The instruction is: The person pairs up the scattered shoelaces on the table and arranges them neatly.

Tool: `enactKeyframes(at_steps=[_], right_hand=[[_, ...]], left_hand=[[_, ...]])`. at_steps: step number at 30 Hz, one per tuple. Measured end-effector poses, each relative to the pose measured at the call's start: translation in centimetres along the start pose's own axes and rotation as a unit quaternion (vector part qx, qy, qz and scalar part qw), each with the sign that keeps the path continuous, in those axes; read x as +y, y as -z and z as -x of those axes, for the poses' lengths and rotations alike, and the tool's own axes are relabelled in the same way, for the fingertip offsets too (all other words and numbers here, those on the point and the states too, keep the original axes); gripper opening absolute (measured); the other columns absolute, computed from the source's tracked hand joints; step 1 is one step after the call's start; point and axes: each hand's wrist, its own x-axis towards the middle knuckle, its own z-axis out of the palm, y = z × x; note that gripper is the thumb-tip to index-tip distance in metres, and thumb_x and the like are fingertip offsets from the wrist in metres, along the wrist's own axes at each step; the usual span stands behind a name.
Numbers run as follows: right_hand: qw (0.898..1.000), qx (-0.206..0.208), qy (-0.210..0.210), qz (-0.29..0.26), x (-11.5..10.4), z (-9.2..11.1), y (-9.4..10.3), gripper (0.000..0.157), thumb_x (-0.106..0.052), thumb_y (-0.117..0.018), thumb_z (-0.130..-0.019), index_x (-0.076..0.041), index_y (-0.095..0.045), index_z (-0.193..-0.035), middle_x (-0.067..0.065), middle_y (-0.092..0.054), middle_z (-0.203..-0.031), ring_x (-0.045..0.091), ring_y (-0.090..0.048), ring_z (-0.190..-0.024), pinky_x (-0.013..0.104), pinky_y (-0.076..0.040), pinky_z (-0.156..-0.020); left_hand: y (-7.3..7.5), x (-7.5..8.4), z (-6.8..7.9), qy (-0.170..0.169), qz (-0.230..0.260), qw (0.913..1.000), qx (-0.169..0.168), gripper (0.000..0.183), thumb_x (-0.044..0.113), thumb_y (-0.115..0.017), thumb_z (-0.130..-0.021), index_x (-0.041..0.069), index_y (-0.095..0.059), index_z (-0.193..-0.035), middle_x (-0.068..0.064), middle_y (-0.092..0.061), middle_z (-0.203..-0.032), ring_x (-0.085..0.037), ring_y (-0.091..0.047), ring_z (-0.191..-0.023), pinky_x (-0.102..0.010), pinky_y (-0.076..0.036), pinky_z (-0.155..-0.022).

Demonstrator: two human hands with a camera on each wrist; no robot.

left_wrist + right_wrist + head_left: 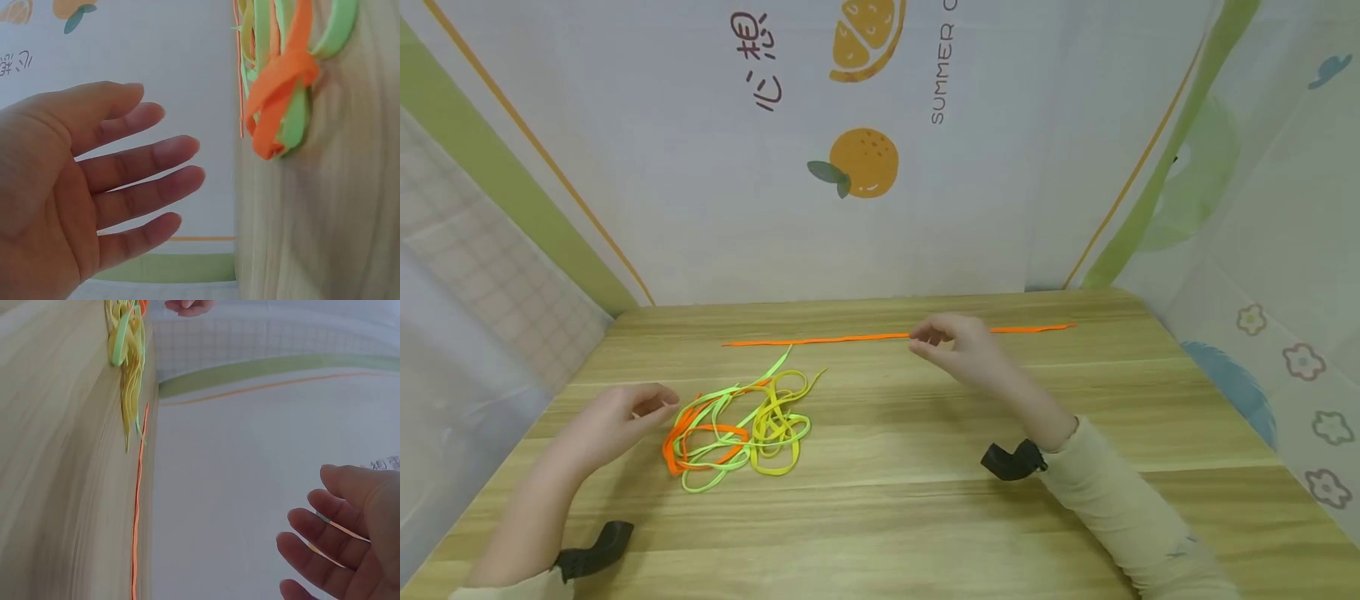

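A single orange shoelace [850,338] lies stretched nearly straight across the far part of the wooden table. Left of centre is a loose tangle of flat laces: orange [672,454], light green [700,487] and yellow [775,472]. My left hand [617,427] hovers just left of the tangle, its fingers loosely bent and apart in the left wrist view, holding nothing. Over the middle of the straight lace is my right hand [961,350], hiding part of it in the head view. The right wrist view shows that hand's relaxed fingers [331,550] with nothing between them.
The wooden table [925,517] is bounded at the back by a white printed curtain [970,225] with oranges and lettering. More curtain hangs at both sides. Each wrist wears a black camera mount [1011,461].
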Motion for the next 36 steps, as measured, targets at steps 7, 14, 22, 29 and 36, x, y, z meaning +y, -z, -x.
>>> enactKeyframes(at_steps=[7,14,22,29,36], right_hand=[[0.999,-0.035,0.032,0.006,-2.6,-0.5,-1.8,0.018,-0.03,-0.066,-0.092,-0.018,-0.07,-0.105,-0.013,-0.063,-0.09,0.005,-0.057,-0.086,0.035,-0.045,-0.083],[0.994,-0.055,0.09,-0.001,-4.6,-1.0,-4.0,0.021,-0.024,-0.068,-0.091,-0.014,-0.069,-0.11,-0.011,-0.065,-0.095,0.005,-0.058,-0.09,0.029,-0.047,-0.075],[0.984,-0.06,0.165,0.028,-5.9,-1.8,-6.8,0.021,-0.018,-0.07,-0.089,-0.01,-0.07,-0.108,-0.004,-0.068,-0.099,0.009,-0.061,-0.093,0.024,-0.046,-0.082],[0.965,-0.072,0.247,0.046,-6.7,-2.4,-8.8,0.018,-0.014,-0.073,-0.086,-0.013,-0.072,-0.104,-0.004,-0.069,-0.099,0.009,-0.06,-0.095,0.024,-0.041,-0.09],[0.964,-0.122,0.218,0.095,-7.7,-2.8,-10.7,0.019,-0.026,-0.069,-0.09,-0.02,-0.071,-0.108,-0.009,-0.065,-0.109,0.009,-0.051,-0.111,0.032,-0.03,-0.102]], left_hand=[[-0.2,-0.4,1.1,0.015,-0.009,0.9996,-0.021,0.013,0.02,-0.065,-0.093,0.011,-0.069,-0.1,0.004,-0.065,-0.085,-0.018,-0.059,-0.081,-0.042,-0.046,-0.07],[-0.3,-0.1,1.4,0.012,-0.019,0.9995,-0.022,0.012,0.021,-0.066,-0.092,0.014,-0.07,-0.101,0.008,-0.064,-0.084,-0.015,-0.058,-0.08,-0.04,-0.045,-0.068],[-0.6,0.6,1.2,0.009,-0.023,0.9995,-0.022,0.012,0.018,-0.067,-0.09,0.011,-0.07,-0.1,0.006,-0.065,-0.085,-0.017,-0.059,-0.082,-0.043,-0.047,-0.07],[-0.9,1.0,1.0,0.003,-0.028,0.9992,-0.026,0.004,0.019,-0.068,-0.09,0.015,-0.069,-0.09,0.008,-0.062,-0.08,-0.015,-0.058,-0.077,-0.041,-0.047,-0.069],[-1.7,0.9,0.8,-0.003,-0.024,0.9991,-0.036,0.004,0.018,-0.069,-0.088,0.015,-0.069,-0.09,0.01,-0.055,-0.07,-0.006,-0.048,-0.065,-0.03,-0.042,-0.059]])
